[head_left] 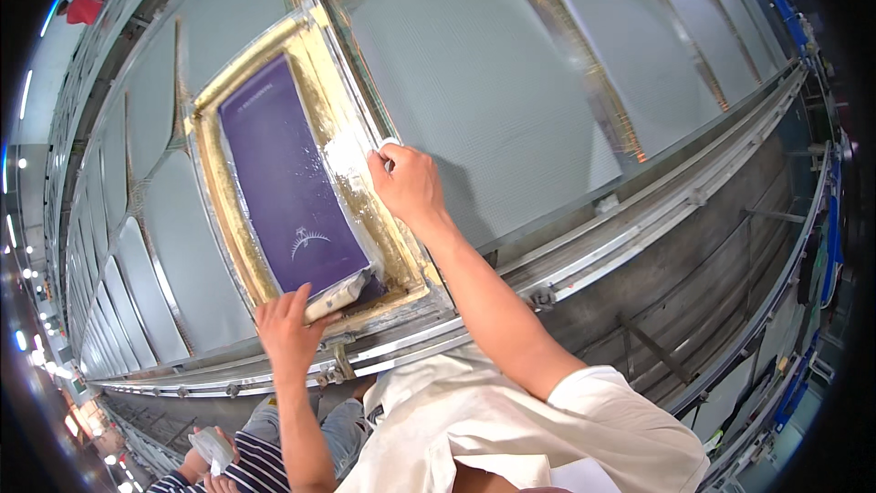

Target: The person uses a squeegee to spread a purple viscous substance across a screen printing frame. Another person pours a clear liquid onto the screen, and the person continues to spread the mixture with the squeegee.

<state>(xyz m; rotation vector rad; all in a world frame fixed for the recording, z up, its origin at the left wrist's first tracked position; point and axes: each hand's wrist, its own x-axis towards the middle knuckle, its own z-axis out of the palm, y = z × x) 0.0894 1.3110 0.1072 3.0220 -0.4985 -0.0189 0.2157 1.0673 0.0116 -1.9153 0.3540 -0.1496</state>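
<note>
A screen-printing frame (254,284) with yellowish taped borders and a purple mesh panel (287,169) lies on the long table. My left hand (290,327) is closed around a pale squeegee (341,296), set across the panel's near end. Wet-looking purple ink shows beside the squeegee. At the frame's right side, my right hand (412,184) is closed, with a bit of white (390,142) showing at its fingers; the hand hides most of what it grips. Pale line markings show on the purple panel.
Grey fabric pieces (484,82) cover the table in rows, with paler pieces (607,46) at right. A metal rail (584,265) runs along the near edge. Lower left, a person in a striped sleeve (274,461) holds something white (212,447). Another person in red (84,7) stands far left.
</note>
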